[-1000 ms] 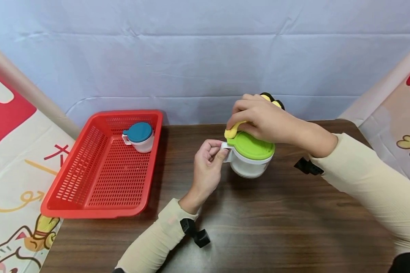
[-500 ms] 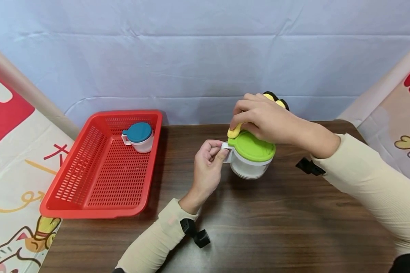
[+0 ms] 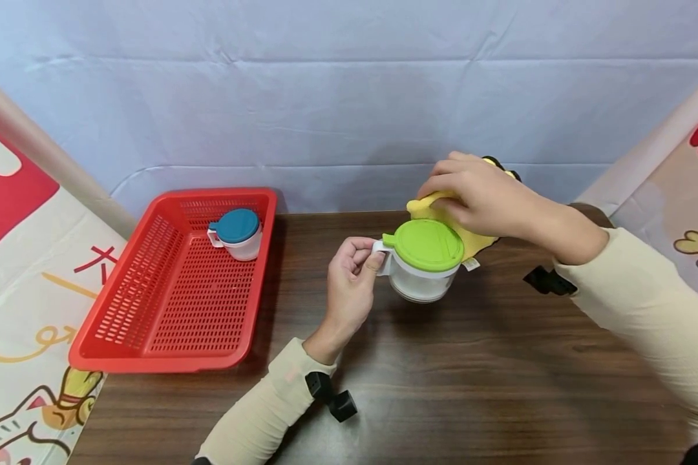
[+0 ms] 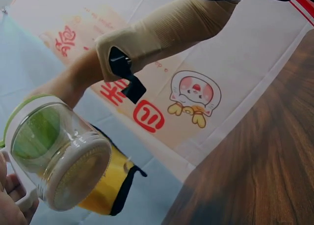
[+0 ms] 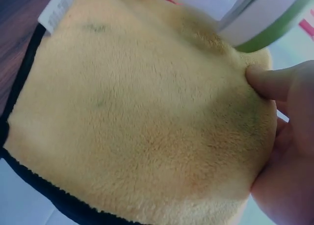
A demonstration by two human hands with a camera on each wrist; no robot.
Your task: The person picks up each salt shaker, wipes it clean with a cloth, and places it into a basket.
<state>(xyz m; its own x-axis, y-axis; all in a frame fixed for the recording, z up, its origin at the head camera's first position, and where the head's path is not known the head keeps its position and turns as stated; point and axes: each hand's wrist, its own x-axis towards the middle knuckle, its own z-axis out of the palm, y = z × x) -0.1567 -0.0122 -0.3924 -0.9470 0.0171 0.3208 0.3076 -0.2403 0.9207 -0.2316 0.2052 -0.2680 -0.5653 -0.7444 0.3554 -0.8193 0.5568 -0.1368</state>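
A clear seasoning jar [image 3: 421,284] with a green lid [image 3: 429,245] and white handle is held up over the table. My left hand [image 3: 351,278] pinches its handle between thumb and fingers. In the left wrist view the jar [image 4: 73,161] looks see-through, with its round base turned toward the camera. My right hand [image 3: 483,194] grips a yellow cleaning cloth [image 3: 474,240] just behind the lid. Black edging and a white tag show on the cloth [image 5: 142,102] in the right wrist view, where my thumb [image 5: 270,81] presses on its fuzzy face.
To the left, a red plastic basket [image 3: 247,336] stands on the dark wooden table [image 3: 471,387]. Inside it, at the back right, sits a smaller-looking jar with a blue lid [image 3: 237,226]. A pale cloth backdrop [image 3: 349,116] rises behind the table.
My right hand has moved right and back with the cloth, off the green lid, so more of the lid and cloth shows. The left hand and jar have shifted only slightly.
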